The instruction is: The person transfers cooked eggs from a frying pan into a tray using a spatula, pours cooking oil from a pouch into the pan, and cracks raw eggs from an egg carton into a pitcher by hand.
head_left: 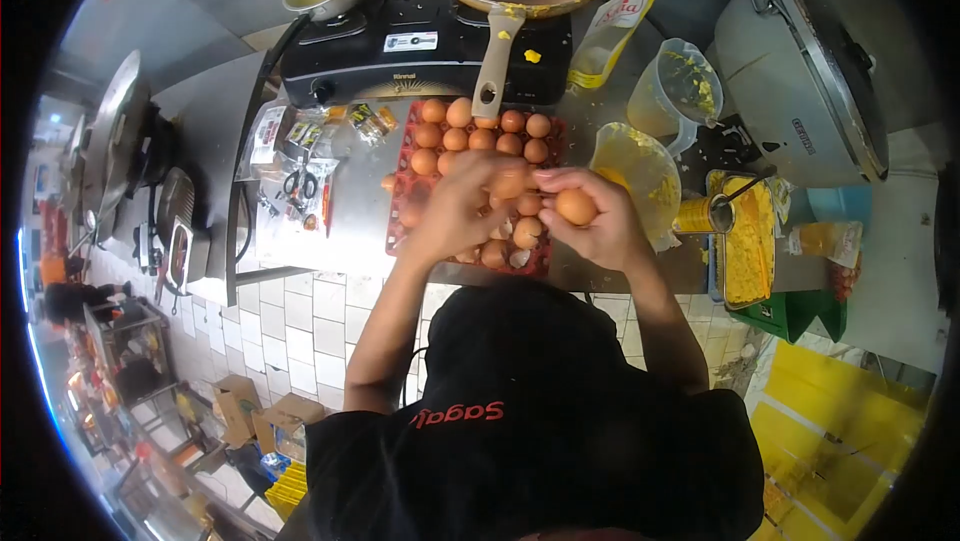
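Red tray (557, 136) holds eggs (453, 140) and shells (520, 258); the hands (455, 209) (612, 226) each clasp an egg (577, 206).

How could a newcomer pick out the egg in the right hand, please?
Below the black stove in view lies the red egg tray. At its right edge is the right hand. The egg it holds, unlike its neighbours, shows just beyond that edge.

The wide head view looks steeply down from near above the counter (360, 203).

Brown eggs (576, 207), red tray (403, 191).
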